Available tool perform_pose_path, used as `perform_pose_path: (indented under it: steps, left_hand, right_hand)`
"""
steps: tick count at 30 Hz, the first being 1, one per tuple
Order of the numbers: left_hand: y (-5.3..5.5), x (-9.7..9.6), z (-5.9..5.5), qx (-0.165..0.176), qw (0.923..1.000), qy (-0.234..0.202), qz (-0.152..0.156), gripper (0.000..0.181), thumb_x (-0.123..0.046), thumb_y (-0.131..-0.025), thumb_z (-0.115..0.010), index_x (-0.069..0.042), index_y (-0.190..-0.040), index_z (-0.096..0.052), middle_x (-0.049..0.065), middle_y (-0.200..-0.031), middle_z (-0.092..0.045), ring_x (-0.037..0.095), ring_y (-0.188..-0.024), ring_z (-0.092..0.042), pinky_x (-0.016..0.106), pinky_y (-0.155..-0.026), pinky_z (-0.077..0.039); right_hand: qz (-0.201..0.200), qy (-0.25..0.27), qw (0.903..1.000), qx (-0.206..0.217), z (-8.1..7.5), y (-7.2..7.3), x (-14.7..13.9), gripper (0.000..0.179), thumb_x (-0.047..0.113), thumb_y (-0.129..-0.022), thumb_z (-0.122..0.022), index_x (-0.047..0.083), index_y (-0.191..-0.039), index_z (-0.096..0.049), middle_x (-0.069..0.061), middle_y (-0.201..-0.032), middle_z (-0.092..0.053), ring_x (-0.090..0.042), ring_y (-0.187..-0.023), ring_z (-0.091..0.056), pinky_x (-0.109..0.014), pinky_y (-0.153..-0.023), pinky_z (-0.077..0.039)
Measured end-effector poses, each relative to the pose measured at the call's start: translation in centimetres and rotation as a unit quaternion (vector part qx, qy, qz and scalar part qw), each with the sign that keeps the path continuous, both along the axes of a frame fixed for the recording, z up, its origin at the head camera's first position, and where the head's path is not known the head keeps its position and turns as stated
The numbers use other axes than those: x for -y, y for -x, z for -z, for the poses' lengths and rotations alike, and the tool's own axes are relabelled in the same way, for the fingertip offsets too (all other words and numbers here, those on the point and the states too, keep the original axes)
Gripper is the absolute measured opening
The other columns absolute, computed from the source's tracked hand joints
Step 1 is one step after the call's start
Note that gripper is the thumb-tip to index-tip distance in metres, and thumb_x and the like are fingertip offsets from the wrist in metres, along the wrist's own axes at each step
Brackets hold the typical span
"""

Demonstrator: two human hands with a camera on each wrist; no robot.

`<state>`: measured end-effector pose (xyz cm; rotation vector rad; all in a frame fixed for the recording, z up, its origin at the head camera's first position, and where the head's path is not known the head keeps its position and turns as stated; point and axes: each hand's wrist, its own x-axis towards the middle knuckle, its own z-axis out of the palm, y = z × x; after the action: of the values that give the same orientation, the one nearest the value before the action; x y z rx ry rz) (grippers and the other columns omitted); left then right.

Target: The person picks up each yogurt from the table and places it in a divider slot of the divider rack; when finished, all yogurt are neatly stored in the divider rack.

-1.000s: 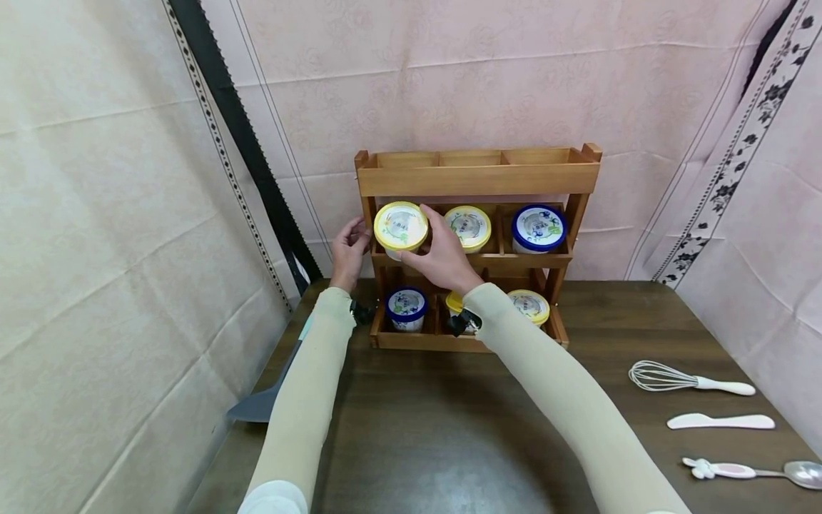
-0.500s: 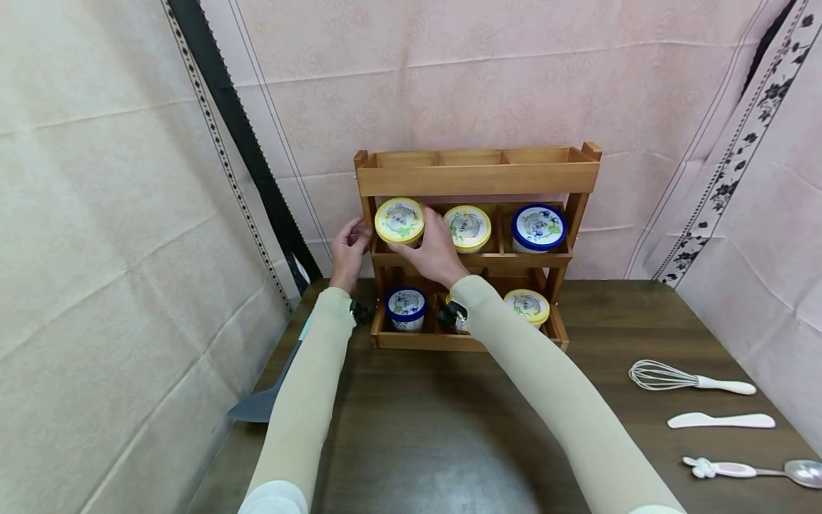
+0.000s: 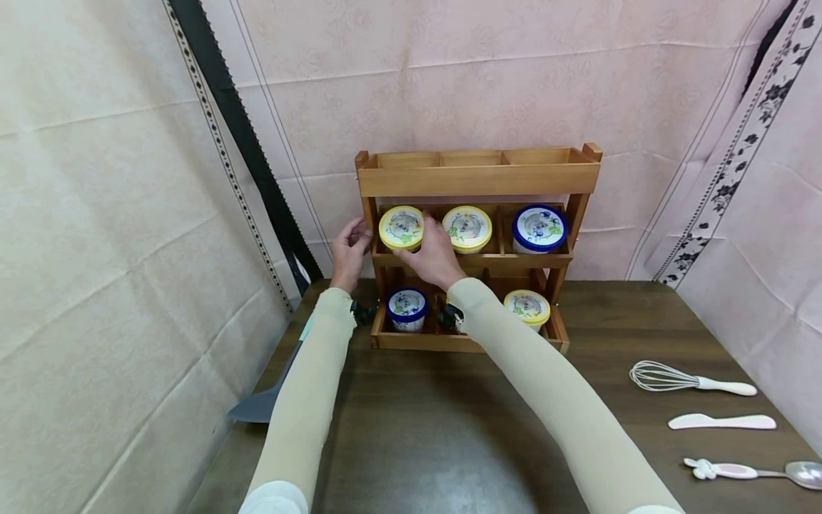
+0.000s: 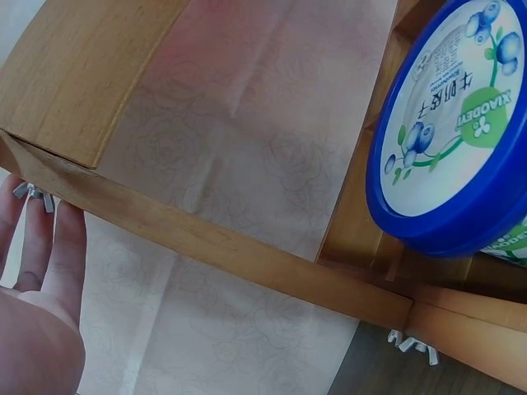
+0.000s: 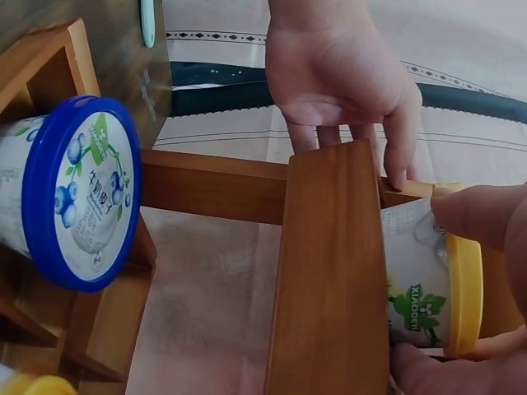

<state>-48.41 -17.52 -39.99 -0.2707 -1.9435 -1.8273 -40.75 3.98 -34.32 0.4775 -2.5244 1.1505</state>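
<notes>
My right hand [image 3: 433,251] holds a small yellow-lidded tub [image 3: 401,227] in the left compartment of the wooden rack's middle shelf. In the right wrist view its thumb [image 5: 482,212] lies at the yellow lid's edge, and the tub's white wall shows behind the shelf's front board. My left hand [image 3: 349,253] touches the outer left side of the rack [image 3: 478,176]. Its fingers [image 4: 66,255] extend fairly straight to the side post near a wing nut, in the left wrist view. Another yellow-lidded tub [image 3: 468,228] and a blue-lidded tub [image 3: 539,228] stand to the right on that shelf.
On the bottom shelf are a blue-lidded tub [image 3: 407,308] and a yellow-lidded tub [image 3: 528,307]. A whisk [image 3: 690,377], a white knife [image 3: 721,422] and a spoon [image 3: 751,470] lie at the table's right. A grey-blue blade [image 3: 257,405] shows beside the left sleeve.
The tub in my right hand has moved left, then down into the left compartment, with the right hand shifting slightly left. My left hand has stayed at the rack's side.
</notes>
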Motion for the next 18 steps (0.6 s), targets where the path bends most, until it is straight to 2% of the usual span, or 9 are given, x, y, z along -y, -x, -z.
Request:
perform_pose_path:
  steps: [11,18]
  left_hand:
    - [0.0,-0.2,-0.1,0.006,1.0,-0.004,0.004,0.043,-0.03,-0.103,-0.07,-0.022,-0.145,-0.065,0.004,-0.125,-0.067,0.018,-0.115,-0.061,0.032,-0.098,-0.057]
    - [-0.3,-0.5,-0.2,0.009,0.9999,-0.006,0.002,0.043,-0.029,-0.105,-0.068,-0.022,-0.147,-0.063,0.006,-0.129,-0.065,0.019,-0.117,-0.06,0.038,-0.104,-0.057]
  right_hand:
    - [0.005,-0.005,1.0,0.001,0.1,-0.1,-0.1,0.1,0.039,-0.092,-0.083,0.002,-0.165,-0.024,-0.022,-0.159,-0.044,-0.037,-0.146,-0.046,-0.051,-0.124,-0.04]
    - [0.001,0.021,0.9998,-0.002,-0.5,-1.3,-0.5,0.098,0.045,-0.094,-0.078,0.005,-0.166,-0.025,-0.019,-0.165,-0.039,-0.036,-0.15,-0.042,-0.051,-0.125,-0.038]
